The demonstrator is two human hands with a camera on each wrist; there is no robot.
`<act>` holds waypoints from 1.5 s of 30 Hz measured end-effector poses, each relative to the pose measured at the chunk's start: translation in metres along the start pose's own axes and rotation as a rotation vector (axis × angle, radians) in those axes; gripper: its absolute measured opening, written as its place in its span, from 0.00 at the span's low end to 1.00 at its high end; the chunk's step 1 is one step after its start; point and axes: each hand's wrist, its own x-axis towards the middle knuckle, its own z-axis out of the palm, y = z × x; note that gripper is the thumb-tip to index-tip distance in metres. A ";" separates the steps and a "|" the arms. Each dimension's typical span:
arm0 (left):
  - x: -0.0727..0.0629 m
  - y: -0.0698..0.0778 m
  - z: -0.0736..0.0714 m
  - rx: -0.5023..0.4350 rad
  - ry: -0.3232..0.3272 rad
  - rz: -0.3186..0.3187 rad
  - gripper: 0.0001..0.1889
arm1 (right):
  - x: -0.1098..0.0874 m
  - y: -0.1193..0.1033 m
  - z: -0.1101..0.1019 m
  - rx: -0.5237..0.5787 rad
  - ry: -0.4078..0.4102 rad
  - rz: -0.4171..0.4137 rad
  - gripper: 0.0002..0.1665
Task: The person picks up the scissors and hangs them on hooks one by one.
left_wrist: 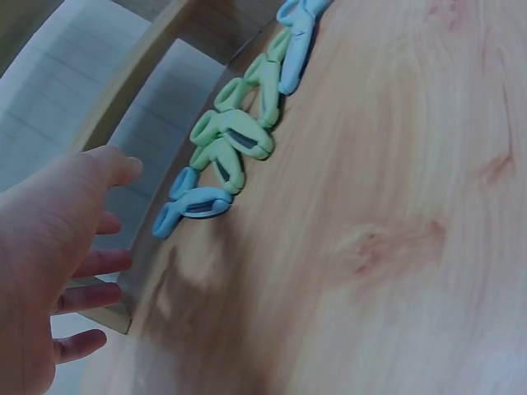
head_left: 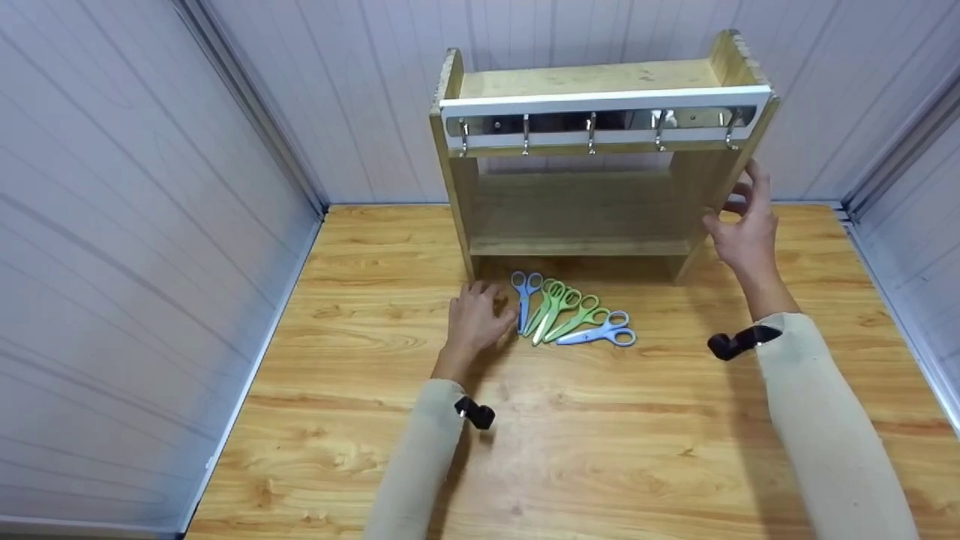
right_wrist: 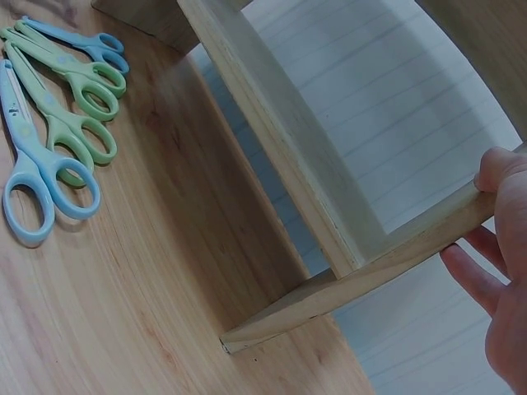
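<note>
A small wooden shelf rack stands at the back of the wooden table, with a strip of metal hooks along its top front. My right hand grips its right side panel, thumb on the inner side and fingers outside. By the foot of the left panel is my left hand, its fingers spread and loosely bent, holding nothing in the left wrist view. Several scissors lie fanned out before the rack: blue scissors beside my left hand, green scissors in the middle, blue scissors at the right.
Pale panelled walls enclose the table: a back wall behind the rack, a left wall and a right wall. The wooden tabletop stretches forward from the scissors. A black wrist mount sticks out from the right sleeve.
</note>
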 end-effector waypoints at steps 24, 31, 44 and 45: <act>0.002 0.013 0.021 0.073 0.038 -0.010 0.29 | 0.005 0.001 -0.001 -0.035 0.000 0.049 0.55; 0.002 0.011 0.029 0.082 0.038 -0.014 0.29 | 0.004 0.000 0.000 -0.035 -0.003 0.041 0.55; 0.011 -0.005 0.056 0.135 0.081 0.047 0.21 | 0.000 0.003 0.001 0.005 0.022 0.014 0.53; 0.012 -0.006 0.057 0.143 0.079 0.049 0.21 | 0.000 0.003 0.001 0.013 0.026 0.009 0.52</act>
